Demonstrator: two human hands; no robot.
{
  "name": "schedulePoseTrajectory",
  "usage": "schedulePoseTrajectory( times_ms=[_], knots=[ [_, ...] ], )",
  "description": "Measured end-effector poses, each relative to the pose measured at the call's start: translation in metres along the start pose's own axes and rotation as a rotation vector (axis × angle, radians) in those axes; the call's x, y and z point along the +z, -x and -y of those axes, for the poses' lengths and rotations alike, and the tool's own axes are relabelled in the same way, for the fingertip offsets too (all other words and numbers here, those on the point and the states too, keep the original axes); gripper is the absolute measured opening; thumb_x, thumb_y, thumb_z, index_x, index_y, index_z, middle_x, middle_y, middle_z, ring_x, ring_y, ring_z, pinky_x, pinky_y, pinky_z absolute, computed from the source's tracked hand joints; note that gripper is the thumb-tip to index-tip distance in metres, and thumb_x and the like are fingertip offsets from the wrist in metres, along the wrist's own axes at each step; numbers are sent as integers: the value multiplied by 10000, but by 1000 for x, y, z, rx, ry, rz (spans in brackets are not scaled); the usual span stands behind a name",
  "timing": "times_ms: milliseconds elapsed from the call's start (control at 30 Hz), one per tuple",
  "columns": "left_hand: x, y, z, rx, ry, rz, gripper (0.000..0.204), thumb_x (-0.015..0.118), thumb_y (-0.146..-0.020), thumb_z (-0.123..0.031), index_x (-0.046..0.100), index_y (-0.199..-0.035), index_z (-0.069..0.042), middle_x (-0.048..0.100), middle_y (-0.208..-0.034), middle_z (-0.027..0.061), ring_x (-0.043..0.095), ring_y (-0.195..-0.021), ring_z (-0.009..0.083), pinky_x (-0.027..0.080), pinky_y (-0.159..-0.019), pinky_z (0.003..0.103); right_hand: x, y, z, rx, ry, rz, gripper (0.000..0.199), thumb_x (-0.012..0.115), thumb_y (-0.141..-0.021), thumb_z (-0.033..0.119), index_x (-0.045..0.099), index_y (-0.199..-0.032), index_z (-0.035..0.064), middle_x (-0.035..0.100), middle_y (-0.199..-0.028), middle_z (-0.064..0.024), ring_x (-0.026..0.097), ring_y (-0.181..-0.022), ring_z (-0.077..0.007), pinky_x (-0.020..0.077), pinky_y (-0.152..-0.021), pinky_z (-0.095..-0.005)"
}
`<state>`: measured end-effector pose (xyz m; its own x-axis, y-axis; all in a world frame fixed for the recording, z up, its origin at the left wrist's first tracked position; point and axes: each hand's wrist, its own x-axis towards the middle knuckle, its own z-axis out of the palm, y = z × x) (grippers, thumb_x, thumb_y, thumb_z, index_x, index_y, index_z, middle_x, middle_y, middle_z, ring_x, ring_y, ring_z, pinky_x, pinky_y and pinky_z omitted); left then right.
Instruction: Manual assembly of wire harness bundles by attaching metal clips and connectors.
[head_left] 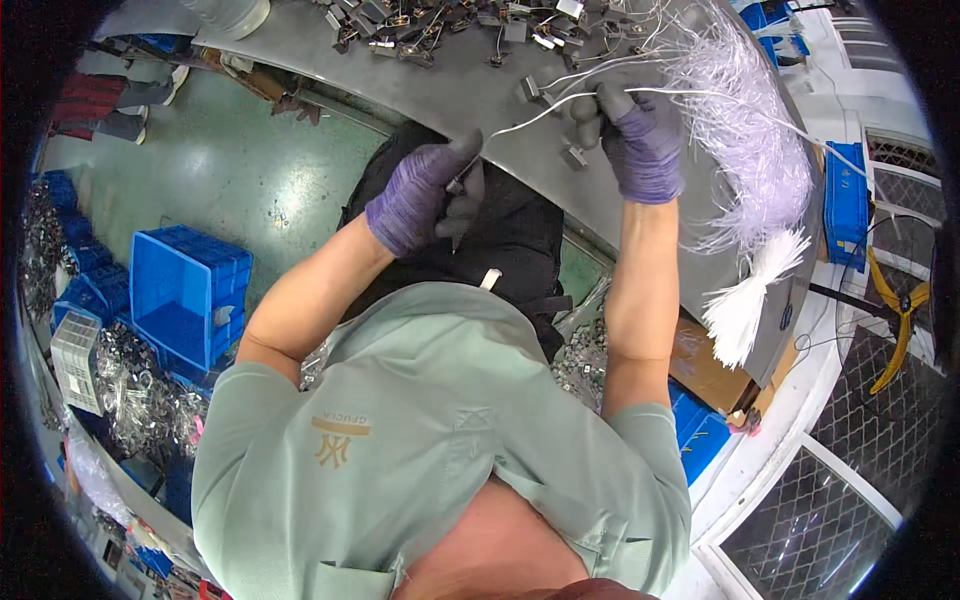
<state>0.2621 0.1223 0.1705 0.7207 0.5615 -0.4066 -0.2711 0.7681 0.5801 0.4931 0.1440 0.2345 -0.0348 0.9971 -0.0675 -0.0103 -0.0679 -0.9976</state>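
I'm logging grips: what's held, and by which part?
The left hand holds a white cable by its left visible end, and perhaps a slim tool; the right hand apparently pinches it farther along the cable.

One cam: left head fisheye, upright, looking down past wearer's green shirt [420,380] to left hand [428,198], right hand [645,148], bench [445,95]. Near range, wide; far-left edge probably too warped to read.

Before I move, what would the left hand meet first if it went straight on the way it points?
Beyond the white cord it holds, the left hand would likely meet the small dark block on the grey tabletop, though depth is unclear.
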Motion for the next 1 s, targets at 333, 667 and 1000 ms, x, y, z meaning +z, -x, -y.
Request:
schedulePoseTrajectory(
  times_ms=[333,667,1000],
  knots=[
    [6,-6,-7,61,-90,-182,611,426,-843,-649,503,-625,-83,356,-501,-6,318,-373,103,252,-344,229,48,5,-24,129,37,152,246,610,-837,187,615,-832,-59,613,-635,-104,557,-484,-146,446,-459,-254],
    [7,-12,-16,12,-333,-143,594,430,-850,-637,538,-704,-71,392,-481,2,323,-379,93,245,-359,235,14,-11,-2,140,206,357,221,593,-836,187,625,-829,-31,593,-608,-66,547,-463,-107,401,-400,-216],
    [1,-49,-6,87,-61,5,523,427,-874,-595,562,-790,-96,449,-526,14,319,-360,105,256,-359,244,38,2,-37,98,173,15,299,655,-813,271,629,-766,-23,600,-581,-65,536,-431,-103,421,-419,-242]
  ],
)
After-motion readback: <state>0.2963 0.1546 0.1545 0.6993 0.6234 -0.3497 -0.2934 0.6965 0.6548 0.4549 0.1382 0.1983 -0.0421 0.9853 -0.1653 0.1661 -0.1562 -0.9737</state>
